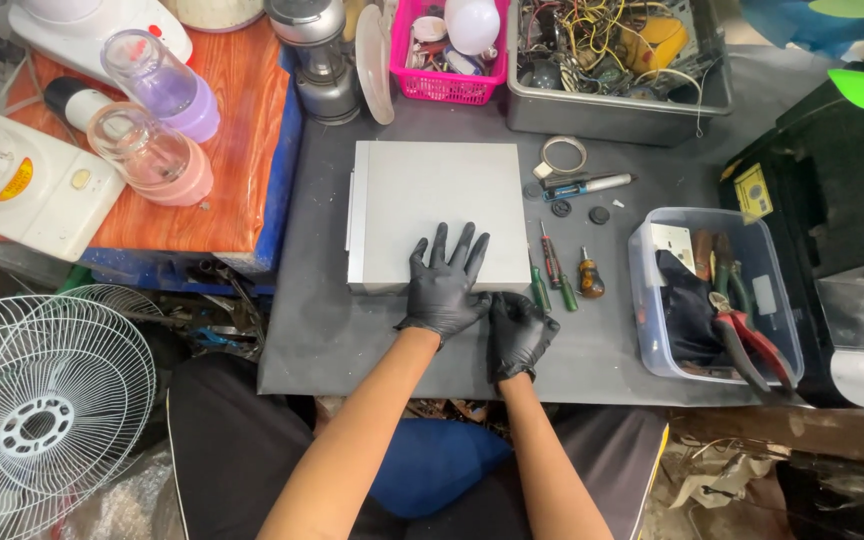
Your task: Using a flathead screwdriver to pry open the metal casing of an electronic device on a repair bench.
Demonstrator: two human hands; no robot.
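Note:
A flat silver-grey metal box [432, 190] lies on the dark grey work mat [352, 340]. My left hand [444, 285], in a black glove, rests flat on the box's near edge with its fingers spread. My right hand [520, 333], also in a black glove, is curled against the box's near right corner on the mat; I cannot see anything in it. Just right of that hand lie several small screwdrivers [552, 268] with green, red and amber handles.
A clear plastic tub [652, 340] with pliers stands at the right. At the back are a pink basket [447, 85], a grey bin of wires [612, 115], a tape roll [562, 155] and a marker [592, 185]. Blender jars [152, 150] lie on an orange board at left; a white fan guard [42, 410] is below.

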